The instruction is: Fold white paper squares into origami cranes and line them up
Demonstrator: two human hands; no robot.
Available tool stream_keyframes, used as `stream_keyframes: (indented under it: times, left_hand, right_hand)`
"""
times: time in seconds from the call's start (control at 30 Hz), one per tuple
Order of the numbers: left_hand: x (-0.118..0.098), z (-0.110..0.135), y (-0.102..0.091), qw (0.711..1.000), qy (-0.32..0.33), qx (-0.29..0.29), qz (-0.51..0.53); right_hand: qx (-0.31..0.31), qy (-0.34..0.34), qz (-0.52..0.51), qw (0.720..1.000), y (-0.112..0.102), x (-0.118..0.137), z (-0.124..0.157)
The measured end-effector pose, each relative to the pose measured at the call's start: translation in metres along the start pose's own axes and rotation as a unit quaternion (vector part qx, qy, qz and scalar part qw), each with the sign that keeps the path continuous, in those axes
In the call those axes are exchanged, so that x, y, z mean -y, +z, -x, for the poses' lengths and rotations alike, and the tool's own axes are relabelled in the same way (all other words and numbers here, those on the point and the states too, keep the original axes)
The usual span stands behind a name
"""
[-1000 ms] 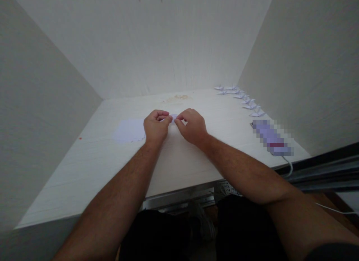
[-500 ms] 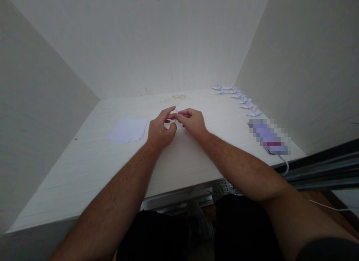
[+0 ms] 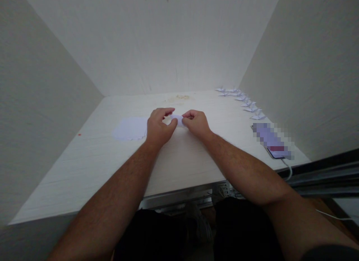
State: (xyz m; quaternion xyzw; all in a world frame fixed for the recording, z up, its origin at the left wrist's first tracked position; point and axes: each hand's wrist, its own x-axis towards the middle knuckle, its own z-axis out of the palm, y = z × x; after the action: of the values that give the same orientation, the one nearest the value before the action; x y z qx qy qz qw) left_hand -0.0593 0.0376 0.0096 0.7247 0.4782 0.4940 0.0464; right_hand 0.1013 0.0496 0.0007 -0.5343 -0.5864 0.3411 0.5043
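Just right of the white sheets (image 3: 129, 128), my left hand (image 3: 160, 125) curves, thumb at the small paper (image 3: 180, 120); whether it grips, I can't tell. Between my hands, that paper has turned from thin edge to broad face, baring its surface, I judge, for handling. My right hand (image 3: 198, 123) pinches its right side, paper birds (image 3: 256, 117) farther right.

Folded paper (image 3: 179, 120) now showing me broader face, after looking like narrow sliver half a second ago. My right fingers (image 3: 186, 121) sitting farther from left fingers (image 3: 173, 124), paper spanning gap.
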Motion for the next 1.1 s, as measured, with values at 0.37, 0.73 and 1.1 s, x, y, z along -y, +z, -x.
stream_keyframes:
  times: [0.37, 0.73, 1.1]
  left_hand:
    - [-0.0042, -0.0049, -0.0069, 0.947, -0.23, 0.115, 0.192]
    - [0.0017, -0.0028, 0.0001, 0.909, -0.274, 0.115, 0.294]
    - [-0.0018, -0.0035, 0.0019, 0.919, -0.26, 0.088, 0.285]
  right_hand:
    - [0.052, -0.057, 0.026, 0.997, -0.0014, 0.0026, 0.0027]
    - [0.067, -0.078, -0.012, 0.995, -0.0006, -0.0001, 0.0036]
    - [0.096, -0.098, -0.04, 0.99, -0.0007, -0.0027, 0.0032]
